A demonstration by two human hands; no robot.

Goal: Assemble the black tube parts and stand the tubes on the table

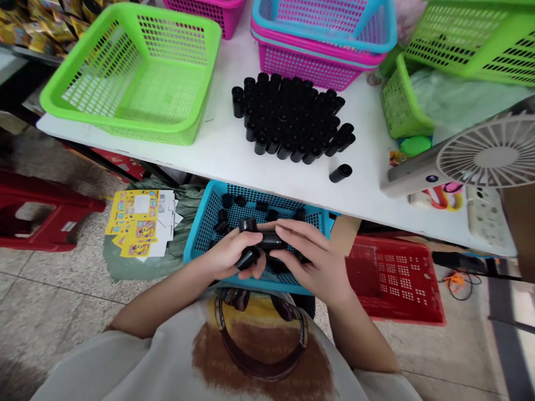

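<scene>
Closest to my camera is a white T-shirt (124,375) with a brown print. Just past it, my left hand (232,254) and my right hand (307,260) curl almost shut, fingers bent, and hold short black plastic tubes (271,241) between them, above a blue plastic basket (199,229). More tubes lie in that basket. Beyond it, on a white table (230,143), a big bunch of black tubes (291,118) stands upright, and a lone tube (340,173) lies on its side nearby.
</scene>
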